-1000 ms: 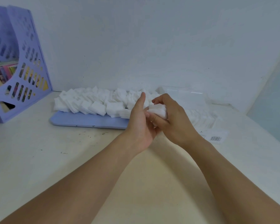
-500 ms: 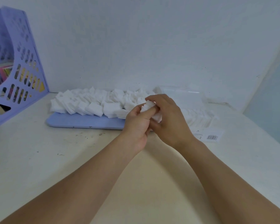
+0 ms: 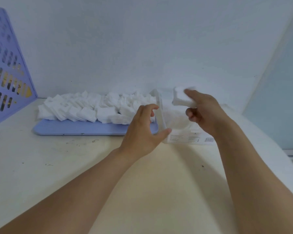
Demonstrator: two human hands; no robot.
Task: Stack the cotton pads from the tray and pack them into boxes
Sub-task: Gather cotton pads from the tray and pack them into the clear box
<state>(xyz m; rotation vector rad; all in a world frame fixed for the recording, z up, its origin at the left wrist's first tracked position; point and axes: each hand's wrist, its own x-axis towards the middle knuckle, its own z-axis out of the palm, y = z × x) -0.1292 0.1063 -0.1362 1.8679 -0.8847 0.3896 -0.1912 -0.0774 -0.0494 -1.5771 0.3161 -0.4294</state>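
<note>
A lavender tray (image 3: pixel 78 128) lies on the table with several loose white cotton pads (image 3: pixel 91 107) heaped on it. Right of it stands a clear plastic box (image 3: pixel 178 125) with a printed label along its front. My left hand (image 3: pixel 142 132) grips the box's left end, thumb on the front corner and fingers curled over the rim. My right hand (image 3: pixel 205 112) pinches a small stack of cotton pads (image 3: pixel 181 98) just above the box's open top. The box's right part is hidden behind my right wrist.
A purple perforated file holder (image 3: pixel 8 78) stands at the far left against the white wall. A pale blue panel (image 3: pixel 277 98) borders the right side. The cream table surface (image 3: pixel 74 166) has small dark specks.
Both hands held the stack together in front of the tray. Now they have parted: my right hand carried the stack right, over the box, and my left hand took hold of the box's left end.
</note>
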